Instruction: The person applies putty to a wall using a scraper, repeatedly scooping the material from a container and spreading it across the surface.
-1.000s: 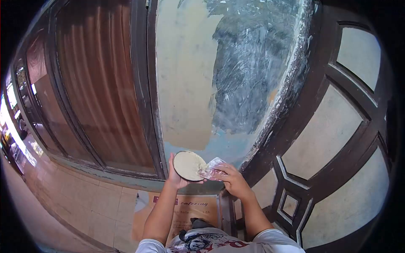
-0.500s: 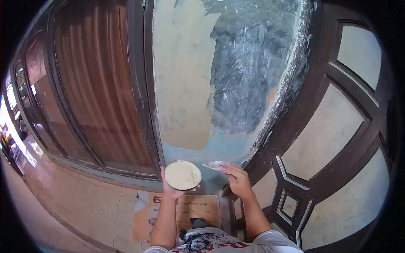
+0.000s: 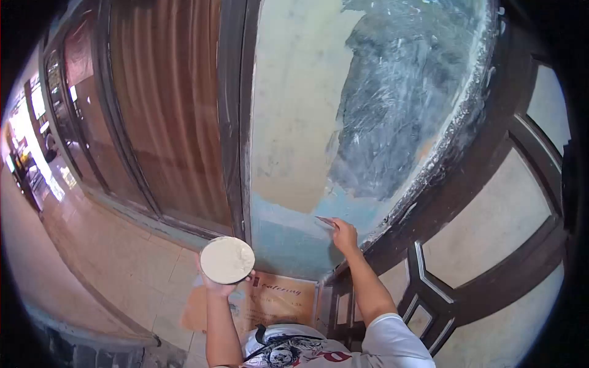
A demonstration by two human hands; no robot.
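Note:
Low in front of me, my left hand (image 3: pixel 216 286) is wrapped under a round, dark-rimmed container of pale putty (image 3: pixel 226 260). The surface of the putty faces up toward me. A thin scraper (image 3: pixel 324 220) is gripped in my right hand (image 3: pixel 345 235), its blade seen nearly edge-on. It overlaps the blue lower band of the wall panel (image 3: pixel 288 236), near the lower edge of the beige coat (image 3: pixel 294 141). Right of that coat, a dark grey patch (image 3: pixel 392 116) with whitish smears covers the upper wall.
Left of the panel stands a dark-framed window (image 3: pixel 238 122) with a brown curtain (image 3: pixel 165 104) behind it. A dark wooden door with pale panels (image 3: pixel 491 221) is on the right. An orange printed banner (image 3: pixel 282 300) lies on the tiled floor (image 3: pixel 135 257).
My right hand has brought the scraper up to the blue band, turning its blade edge-on. The view has shifted left, and the putty container sits further left in it.

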